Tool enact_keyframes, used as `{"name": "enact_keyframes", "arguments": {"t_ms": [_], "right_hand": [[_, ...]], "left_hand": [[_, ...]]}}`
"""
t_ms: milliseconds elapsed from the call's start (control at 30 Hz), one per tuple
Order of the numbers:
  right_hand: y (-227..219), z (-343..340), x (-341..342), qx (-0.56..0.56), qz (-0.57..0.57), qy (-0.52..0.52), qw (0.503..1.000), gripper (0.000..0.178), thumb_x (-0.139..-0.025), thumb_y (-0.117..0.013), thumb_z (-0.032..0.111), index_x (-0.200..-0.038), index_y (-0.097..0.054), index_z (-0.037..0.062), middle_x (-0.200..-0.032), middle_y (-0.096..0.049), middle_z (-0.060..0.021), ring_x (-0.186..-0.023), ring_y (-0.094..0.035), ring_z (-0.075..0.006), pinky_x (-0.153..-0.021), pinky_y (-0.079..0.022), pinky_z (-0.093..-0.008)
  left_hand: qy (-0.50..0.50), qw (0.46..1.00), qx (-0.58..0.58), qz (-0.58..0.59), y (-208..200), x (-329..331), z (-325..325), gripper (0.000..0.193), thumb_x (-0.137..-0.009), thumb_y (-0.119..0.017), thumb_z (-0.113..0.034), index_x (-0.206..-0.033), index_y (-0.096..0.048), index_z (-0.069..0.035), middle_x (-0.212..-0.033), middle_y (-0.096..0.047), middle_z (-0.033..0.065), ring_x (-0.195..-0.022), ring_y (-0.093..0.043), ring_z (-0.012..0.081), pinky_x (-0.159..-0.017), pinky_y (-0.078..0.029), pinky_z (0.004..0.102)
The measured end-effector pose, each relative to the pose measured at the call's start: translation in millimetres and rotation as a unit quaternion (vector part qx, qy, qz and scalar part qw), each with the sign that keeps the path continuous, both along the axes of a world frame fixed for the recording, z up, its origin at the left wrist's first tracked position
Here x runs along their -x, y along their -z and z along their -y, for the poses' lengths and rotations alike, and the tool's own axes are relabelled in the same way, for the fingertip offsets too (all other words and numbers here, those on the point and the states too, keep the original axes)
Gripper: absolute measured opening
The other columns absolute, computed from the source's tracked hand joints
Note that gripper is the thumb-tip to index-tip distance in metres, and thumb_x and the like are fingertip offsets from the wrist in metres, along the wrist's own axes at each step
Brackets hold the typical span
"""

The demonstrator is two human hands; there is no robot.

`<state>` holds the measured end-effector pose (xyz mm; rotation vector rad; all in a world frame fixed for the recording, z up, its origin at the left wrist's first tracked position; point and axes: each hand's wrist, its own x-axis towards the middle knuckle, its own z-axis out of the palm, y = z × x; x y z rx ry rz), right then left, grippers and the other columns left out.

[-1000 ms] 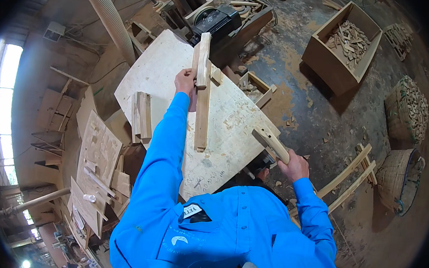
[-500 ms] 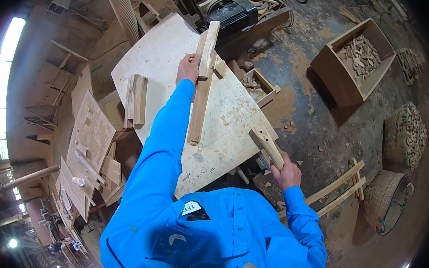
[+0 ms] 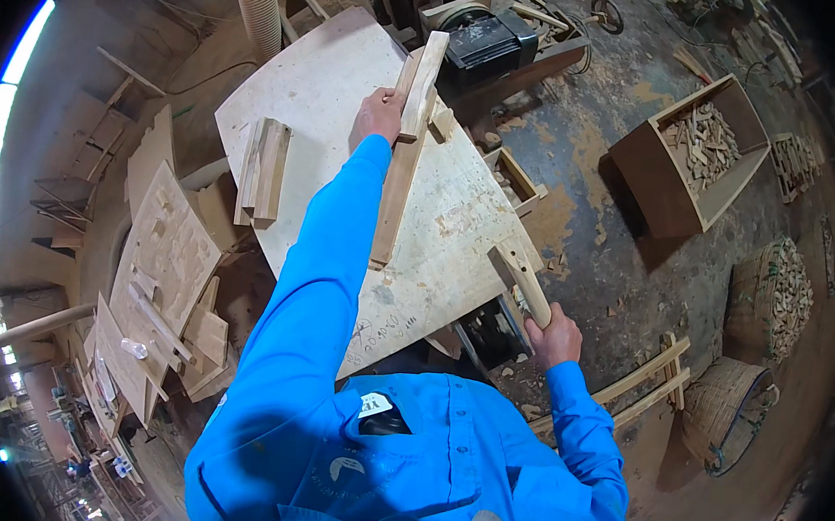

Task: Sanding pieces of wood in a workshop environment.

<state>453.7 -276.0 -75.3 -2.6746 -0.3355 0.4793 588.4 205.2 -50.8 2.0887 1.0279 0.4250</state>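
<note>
My left arm reaches across a pale plywood tabletop (image 3: pixel 329 70). At its far end my left hand (image 3: pixel 379 117) is closed on the side of a light wooden block (image 3: pixel 424 87), which lies over a longer brown wooden strip (image 3: pixel 399 196). A small wood block (image 3: pixel 442 124) sits against their right side. Down by the near right corner, my right hand (image 3: pixel 556 335) grips the lower end of a short, dowel-holed wooden piece (image 3: pixel 522 285), its other end over the table edge. The fingertips of my left hand are partly hidden by the wood.
Several wooden pieces (image 3: pixel 265 172) lie on the table's left. A black motor (image 3: pixel 491 43) stands beyond it. On the right are a box of offcuts (image 3: pixel 656 166), a filled basket (image 3: pixel 759 294), another basket (image 3: pixel 726 413) and a wooden frame (image 3: pixel 642 378). Boards (image 3: pixel 162 243) stand left.
The view has tilted and shifted slightly. My left hand stays on the wooden block. My right hand keeps its hold on the short wooden piece, at nearly the same place by the table corner.
</note>
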Motion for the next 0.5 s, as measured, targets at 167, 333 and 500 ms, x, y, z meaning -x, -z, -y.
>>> {"name": "enact_keyframes", "arguments": {"t_ms": [167, 333, 500], "right_hand": [[9, -2, 0, -0.013, 0.013, -0.004, 1.0, 0.039, -0.086, -0.075, 0.041, -0.097, -0.064, 0.005, -0.09, -0.074, -0.0256, -0.087, -0.072, -0.0479, -0.079, -0.056, -0.0583], [14, -2, 0, -0.009, 0.027, -0.002, 1.0, 0.04, -0.087, -0.074, 0.042, -0.098, -0.065, 0.0051, -0.091, -0.074, -0.0258, -0.088, -0.072, -0.048, -0.08, -0.056, -0.0584], [11, 0, 0, -0.018, 0.006, 0.007, 1.0, 0.042, -0.087, -0.074, 0.045, -0.1, -0.068, 0.0057, -0.093, -0.075, -0.0264, -0.09, -0.072, -0.0472, -0.082, -0.057, -0.0567]], "left_hand": [[0.003, 1.0, -0.019, -0.002, 0, 5, -6, 0.042, -0.101, -0.065, -0.041, -0.131, -0.073, -0.012, -0.129, -0.074, 0.0159, -0.117, -0.071, 0.0328, -0.101, -0.054, 0.0434], [0.001, 1.0, -0.026, -0.01, 2, 6, -6, 0.043, -0.101, -0.065, -0.041, -0.133, -0.072, -0.012, -0.132, -0.073, 0.0163, -0.12, -0.07, 0.0336, -0.102, -0.054, 0.0437], [0.013, 0.999, -0.048, -0.004, 9, 3, -6, 0.043, -0.101, -0.065, -0.04, -0.131, -0.072, -0.01, -0.132, -0.073, 0.0183, -0.121, -0.07, 0.0345, -0.103, -0.054, 0.0441]]}}
